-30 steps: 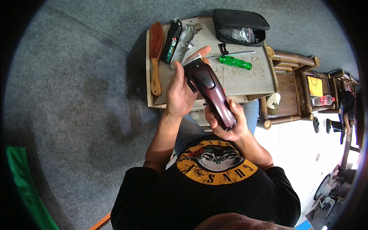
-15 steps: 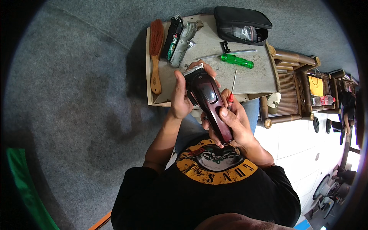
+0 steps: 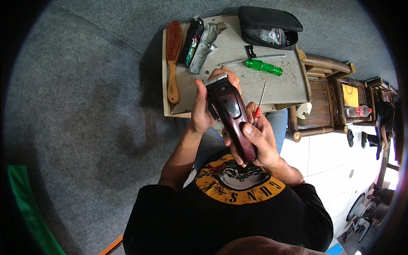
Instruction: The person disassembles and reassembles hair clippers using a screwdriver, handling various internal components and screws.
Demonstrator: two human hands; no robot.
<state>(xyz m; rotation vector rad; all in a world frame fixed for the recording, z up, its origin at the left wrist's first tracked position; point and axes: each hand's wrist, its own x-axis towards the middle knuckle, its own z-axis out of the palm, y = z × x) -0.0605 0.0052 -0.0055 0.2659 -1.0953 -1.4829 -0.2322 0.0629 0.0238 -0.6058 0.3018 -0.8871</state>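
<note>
A dark maroon hair clipper (image 3: 230, 106) is held between both hands above my lap, its metal blade pointing away from me. My left hand (image 3: 201, 108) grips the blade end, with the thumb along the left side and fingers curled round the far side. My right hand (image 3: 264, 143) wraps the lower body, thumb pressed on its top face. Tucked in the same right hand is a slim screwdriver (image 3: 257, 112) with a red collar, its shaft pointing up and away. Part of its handle is hidden by the fingers.
On the small table (image 3: 284, 90) lie a wooden-handled brush (image 3: 172, 63), a black clipper (image 3: 194, 38), a grey-green clipper shell (image 3: 205, 49), a green screwdriver handle (image 3: 264, 67), a metal rod and a black zip case (image 3: 270, 26). A bamboo chair (image 3: 318, 100) stands right of it.
The clipper has tilted slightly, its lower end shifting a little left. The screwdriver in my right hand has moved a touch lower. Both hands keep their grip.
</note>
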